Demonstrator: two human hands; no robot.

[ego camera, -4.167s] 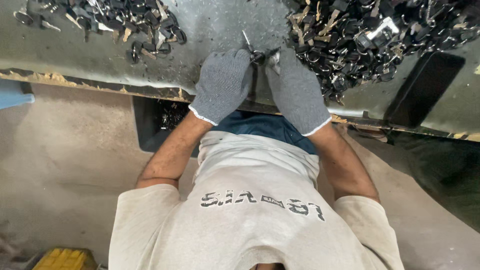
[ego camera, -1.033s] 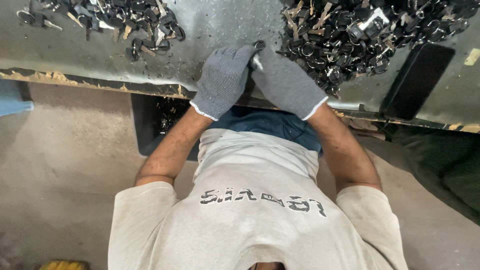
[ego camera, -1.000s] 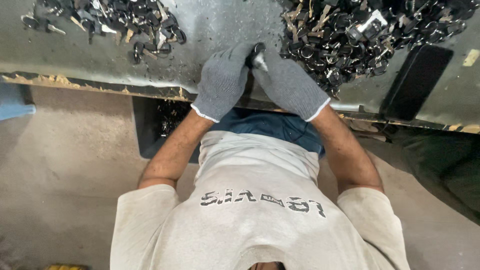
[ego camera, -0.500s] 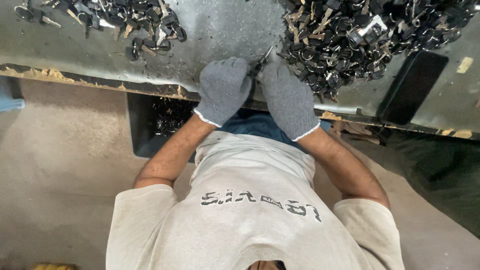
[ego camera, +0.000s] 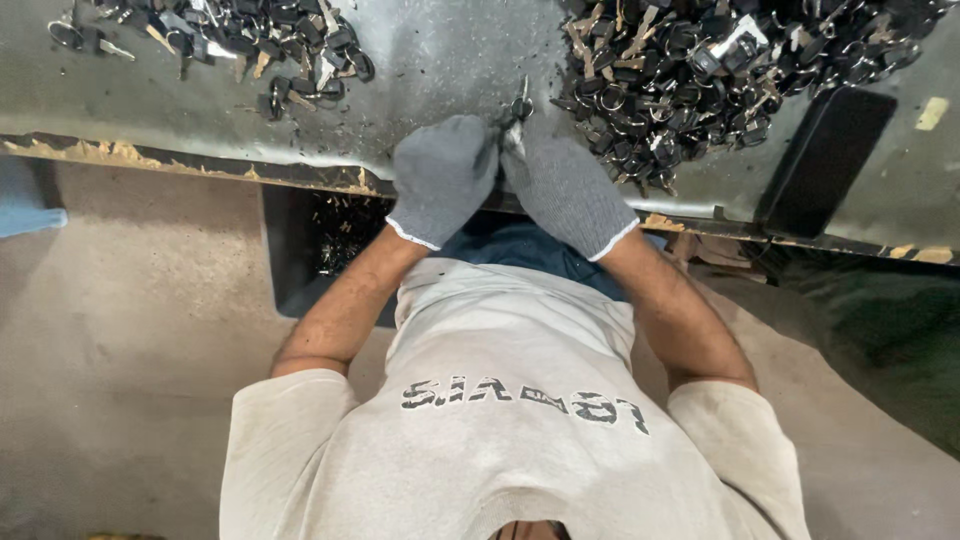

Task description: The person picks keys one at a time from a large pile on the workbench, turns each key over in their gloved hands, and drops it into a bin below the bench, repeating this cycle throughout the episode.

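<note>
My left hand [ego camera: 443,172] and my right hand [ego camera: 562,182] both wear grey knit gloves and meet at the near edge of a grey metal workbench [ego camera: 430,60]. Between their fingertips they pinch a small dark metal key-like part [ego camera: 520,104] with a ring. A big heap of dark keys and rings [ego camera: 720,60] lies just right of my right hand. A smaller heap of the same parts [ego camera: 240,45] lies to the far left of my left hand.
A flat black rectangular object [ego camera: 825,160] lies on the bench at the right. Below the bench edge sits a dark bin [ego camera: 320,250] with several small parts inside. A blue object [ego camera: 25,205] shows at the left edge over a concrete floor [ego camera: 130,350].
Both hands have stayed together on the small part, shifting slightly left and nearer the bench edge. The part now sticks up between the fingertips.
</note>
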